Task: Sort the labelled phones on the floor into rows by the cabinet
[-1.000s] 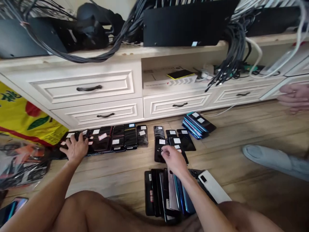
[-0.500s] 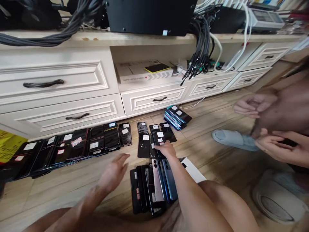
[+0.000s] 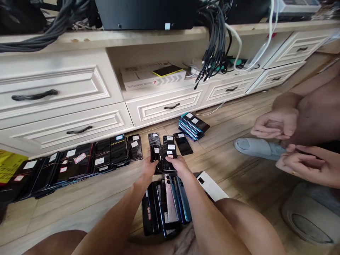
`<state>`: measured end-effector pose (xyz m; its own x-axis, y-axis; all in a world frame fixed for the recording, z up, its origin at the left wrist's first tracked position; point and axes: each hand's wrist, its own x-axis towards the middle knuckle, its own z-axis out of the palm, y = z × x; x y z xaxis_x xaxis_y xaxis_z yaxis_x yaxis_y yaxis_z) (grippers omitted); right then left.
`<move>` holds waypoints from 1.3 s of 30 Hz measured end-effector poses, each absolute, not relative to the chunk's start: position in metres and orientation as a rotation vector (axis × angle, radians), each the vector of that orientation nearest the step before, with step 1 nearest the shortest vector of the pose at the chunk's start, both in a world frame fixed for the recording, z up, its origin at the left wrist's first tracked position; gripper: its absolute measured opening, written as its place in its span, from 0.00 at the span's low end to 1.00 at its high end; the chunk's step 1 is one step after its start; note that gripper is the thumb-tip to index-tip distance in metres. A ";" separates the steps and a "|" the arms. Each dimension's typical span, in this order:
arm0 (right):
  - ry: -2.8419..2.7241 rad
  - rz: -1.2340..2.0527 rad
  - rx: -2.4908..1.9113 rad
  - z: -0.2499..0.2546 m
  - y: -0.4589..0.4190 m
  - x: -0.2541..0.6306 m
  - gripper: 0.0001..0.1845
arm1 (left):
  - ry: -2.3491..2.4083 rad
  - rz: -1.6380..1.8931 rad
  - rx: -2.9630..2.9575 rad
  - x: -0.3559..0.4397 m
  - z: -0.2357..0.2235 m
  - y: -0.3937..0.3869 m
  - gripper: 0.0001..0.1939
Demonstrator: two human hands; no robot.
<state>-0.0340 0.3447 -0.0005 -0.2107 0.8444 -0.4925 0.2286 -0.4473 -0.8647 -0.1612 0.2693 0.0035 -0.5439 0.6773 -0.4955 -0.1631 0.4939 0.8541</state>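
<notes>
The right grip (image 3: 179,165) curves over the lower end of a labelled black smartphone (image 3: 169,158) lying on the wooden floor (image 3: 225,170), and the left grip (image 3: 148,169) reaches a second black smartphone (image 3: 155,154) just beside it. Neither clearly pinches, so how firmly they hold cannot be told. A light fingertip touch suits these glossy phones, with a row of labelled phones (image 3: 79,156) close by on the left.
</notes>
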 end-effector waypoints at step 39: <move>-0.633 2.094 -1.153 0.084 0.259 -0.044 0.34 | 0.925 1.671 -0.163 -0.170 0.066 0.165 0.27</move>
